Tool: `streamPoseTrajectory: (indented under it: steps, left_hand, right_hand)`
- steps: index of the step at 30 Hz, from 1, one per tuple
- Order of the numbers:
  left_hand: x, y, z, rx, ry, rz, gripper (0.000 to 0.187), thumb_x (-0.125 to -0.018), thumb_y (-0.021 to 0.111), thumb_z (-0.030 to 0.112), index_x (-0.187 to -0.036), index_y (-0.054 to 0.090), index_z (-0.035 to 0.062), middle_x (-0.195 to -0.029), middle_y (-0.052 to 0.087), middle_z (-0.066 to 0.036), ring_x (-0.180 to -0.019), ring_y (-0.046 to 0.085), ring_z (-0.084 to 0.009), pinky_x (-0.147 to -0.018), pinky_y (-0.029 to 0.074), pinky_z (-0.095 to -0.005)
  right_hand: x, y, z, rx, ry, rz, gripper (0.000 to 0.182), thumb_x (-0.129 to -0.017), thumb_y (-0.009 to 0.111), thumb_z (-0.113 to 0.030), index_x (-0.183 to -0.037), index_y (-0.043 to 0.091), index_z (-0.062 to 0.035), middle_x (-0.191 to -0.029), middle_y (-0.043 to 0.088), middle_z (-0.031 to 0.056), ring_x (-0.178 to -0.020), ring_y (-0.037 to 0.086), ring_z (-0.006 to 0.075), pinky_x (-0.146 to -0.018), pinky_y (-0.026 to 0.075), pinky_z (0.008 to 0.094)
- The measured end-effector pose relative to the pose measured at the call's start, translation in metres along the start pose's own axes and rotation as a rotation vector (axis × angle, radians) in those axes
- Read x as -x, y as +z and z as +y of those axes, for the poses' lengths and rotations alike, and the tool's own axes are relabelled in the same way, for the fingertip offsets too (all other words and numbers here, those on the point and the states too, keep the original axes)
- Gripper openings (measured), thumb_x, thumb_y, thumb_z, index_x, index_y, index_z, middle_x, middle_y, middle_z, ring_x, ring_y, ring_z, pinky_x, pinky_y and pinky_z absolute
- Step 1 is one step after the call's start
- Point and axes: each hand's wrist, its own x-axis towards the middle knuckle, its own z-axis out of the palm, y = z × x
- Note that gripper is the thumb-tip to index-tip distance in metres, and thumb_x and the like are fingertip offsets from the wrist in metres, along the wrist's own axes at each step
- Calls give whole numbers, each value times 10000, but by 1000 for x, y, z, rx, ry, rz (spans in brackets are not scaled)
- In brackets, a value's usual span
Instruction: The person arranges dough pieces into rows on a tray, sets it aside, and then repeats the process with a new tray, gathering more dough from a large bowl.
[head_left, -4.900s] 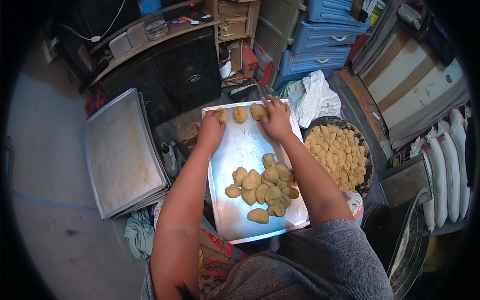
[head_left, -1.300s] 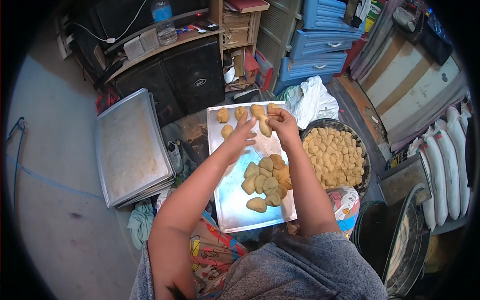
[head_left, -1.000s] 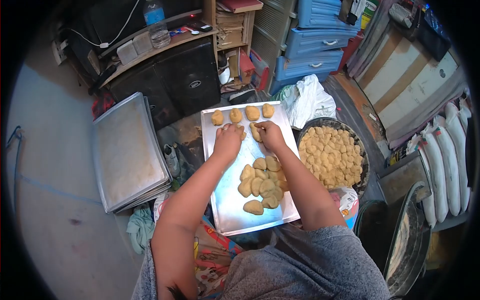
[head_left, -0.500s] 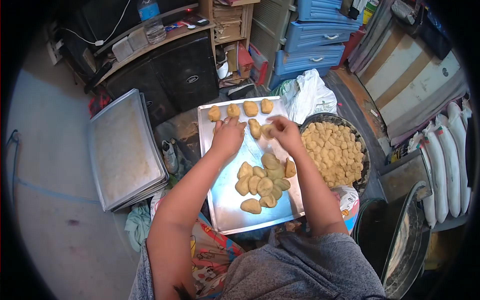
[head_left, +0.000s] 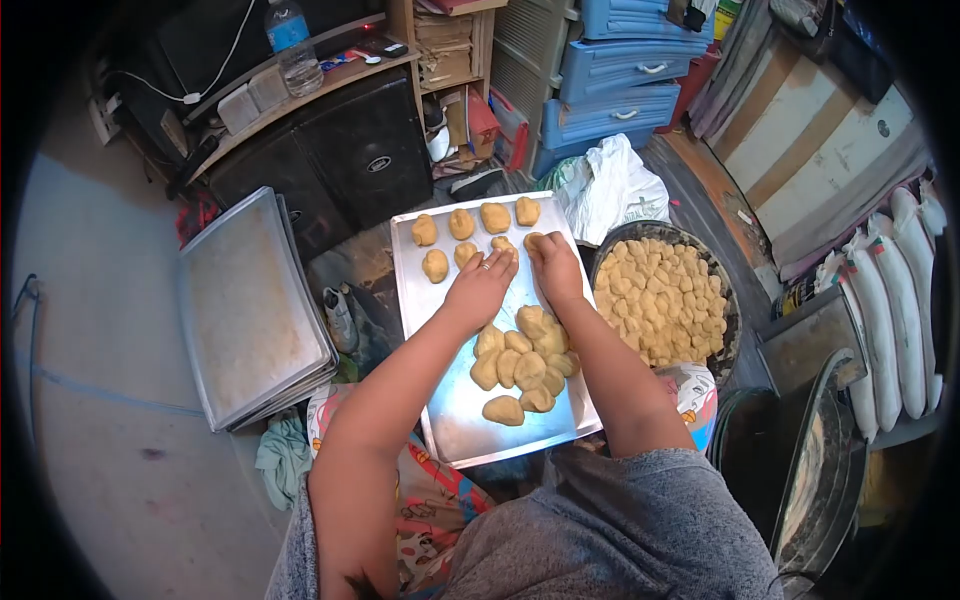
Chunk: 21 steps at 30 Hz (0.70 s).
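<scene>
A metal baking tray (head_left: pixel 450 430) lies across my lap, with pieces of tan dough on it. My left hand (head_left: pixel 482 288) has its fingers together against a dough piece (head_left: pixel 502 243) in the second row; their undersides are hidden. Beside it, my right hand (head_left: pixel 556 268) closes its fingers around another dough piece (head_left: pixel 532 240), partly covered by them. Along the tray's far edge sits a row of dough pieces (head_left: pixel 461 223). Two more lie to the left of my left hand. Nearer me is a loose heap of dough pieces (head_left: pixel 530 370).
A round black basin (head_left: pixel 733 340) full of dough pieces stands to the right. Stacked empty trays (head_left: pixel 255 300) lean at the left. A white plastic bag (head_left: pixel 625 190) lies beyond the tray, before blue drawers (head_left: pixel 620 115). Long white packs (head_left: pixel 885 310) stand far right.
My left hand has moved right from the row's left part, uncovering two dough pieces there. My right hand has come down onto a piece at the right end. The view has shifted slightly.
</scene>
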Motion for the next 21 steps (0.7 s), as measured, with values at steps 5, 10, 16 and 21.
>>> streamPoseTrajectory:
  steps: [5,10,16,21]
  left_hand:
    - [7,3,0,4,-13,91,415,-872,435,124,-1276,496,53,-1336,480,-110,-1283,415,-245,-1040,318,-444]
    - [22,-48,18,194,-175,-422,297,-872,499,181,-1125,604,67,-1116,563,-114,-1075,546,-277,-942,400,-447]
    - [69,-37,25,732,-364,-327,255,-855,569,217,-1020,647,39,-961,554,-182,-880,578,-342,-813,469,-381]
    - [91,-46,32,745,-391,-244,225,-805,641,212,-910,635,12,-900,591,-180,-824,602,-312,-758,480,-372]
  right_hand:
    - [6,-29,-32,283,-199,40,335,-771,668,-173,-1091,635,-79,-1000,587,149,-858,584,345,-791,475,382]
    - [43,-57,-39,-59,68,-622,358,-702,713,-234,-1012,658,-64,-1012,614,154,-943,585,323,-834,464,386]
    - [39,-49,-66,-290,44,-374,324,-702,710,-160,-995,644,-40,-992,603,164,-888,608,314,-752,485,351]
    - [47,5,-86,-134,27,-236,298,-733,671,-110,-1023,619,-64,-958,620,130,-900,594,325,-757,487,420]
